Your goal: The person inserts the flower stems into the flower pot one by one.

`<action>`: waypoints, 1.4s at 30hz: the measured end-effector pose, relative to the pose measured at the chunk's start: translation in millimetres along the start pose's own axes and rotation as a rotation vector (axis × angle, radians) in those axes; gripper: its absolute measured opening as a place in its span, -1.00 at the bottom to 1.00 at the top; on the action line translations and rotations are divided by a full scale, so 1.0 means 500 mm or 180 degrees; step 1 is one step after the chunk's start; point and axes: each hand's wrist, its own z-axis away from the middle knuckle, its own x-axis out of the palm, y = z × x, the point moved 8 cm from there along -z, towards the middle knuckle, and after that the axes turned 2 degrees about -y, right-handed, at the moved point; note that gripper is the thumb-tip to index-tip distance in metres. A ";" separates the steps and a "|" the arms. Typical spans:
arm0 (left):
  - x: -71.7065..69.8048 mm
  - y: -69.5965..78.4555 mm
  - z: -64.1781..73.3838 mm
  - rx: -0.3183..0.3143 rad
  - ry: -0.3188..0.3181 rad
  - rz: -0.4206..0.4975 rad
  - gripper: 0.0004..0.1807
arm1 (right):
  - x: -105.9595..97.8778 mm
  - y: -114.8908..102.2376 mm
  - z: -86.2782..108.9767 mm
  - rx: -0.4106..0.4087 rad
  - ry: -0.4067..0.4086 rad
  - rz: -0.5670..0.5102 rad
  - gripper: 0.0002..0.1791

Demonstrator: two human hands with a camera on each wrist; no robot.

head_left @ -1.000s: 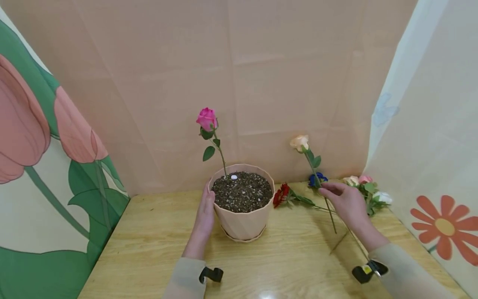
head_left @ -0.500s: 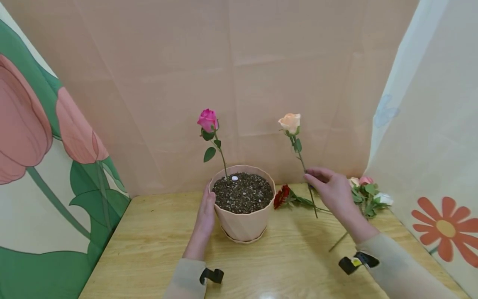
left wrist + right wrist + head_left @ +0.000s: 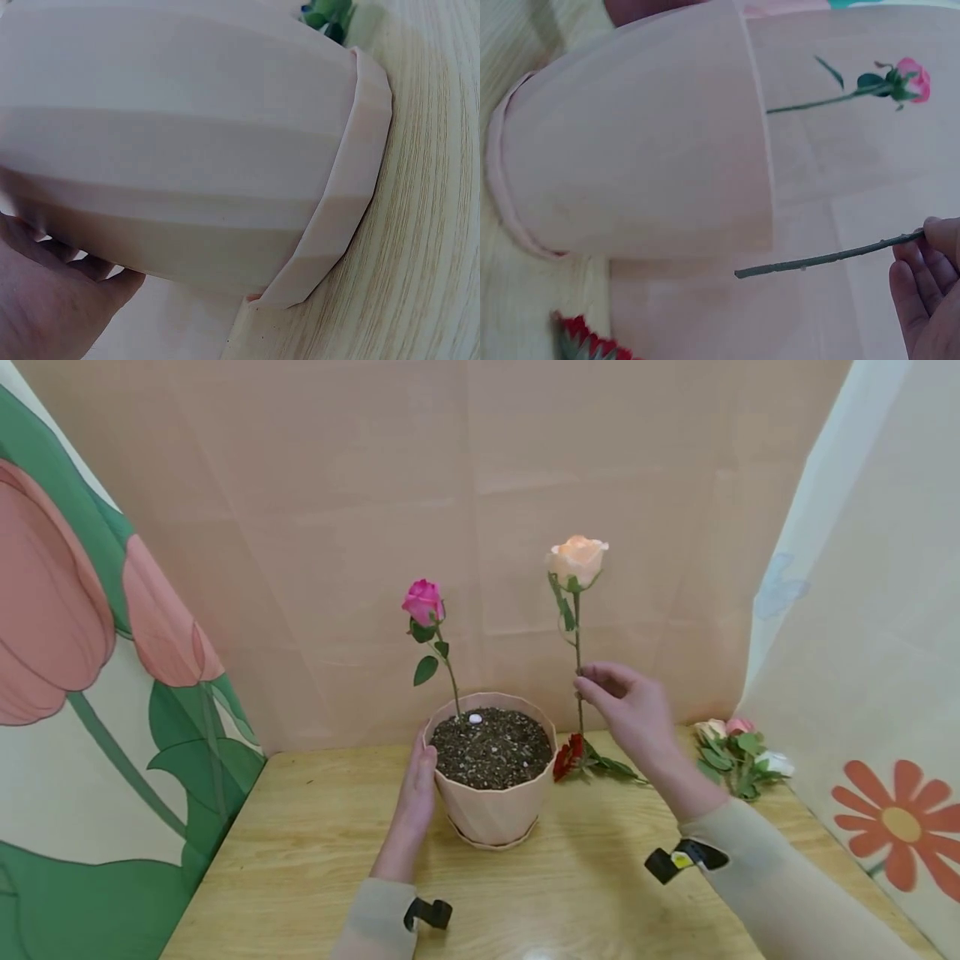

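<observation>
The right hand (image 3: 632, 708) is pinching a peach rose (image 3: 577, 562) by its stem (image 3: 578, 643), holding it upright in the air, beside the pink pot (image 3: 491, 814). The left hand (image 3: 416, 787) is resting straight fingers against this pot, where a magenta rose (image 3: 423, 602) is leaning.

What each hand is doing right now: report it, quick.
Left hand: open, resting against the flowerpot.
Right hand: holding the peach rose, pinched by its stem.
</observation>
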 end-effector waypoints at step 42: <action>-0.001 -0.006 -0.004 0.0033 0.0036 -0.0053 -0.31 | 0.216 -0.062 -0.084 -0.0461 0.0019 -0.0443 -0.79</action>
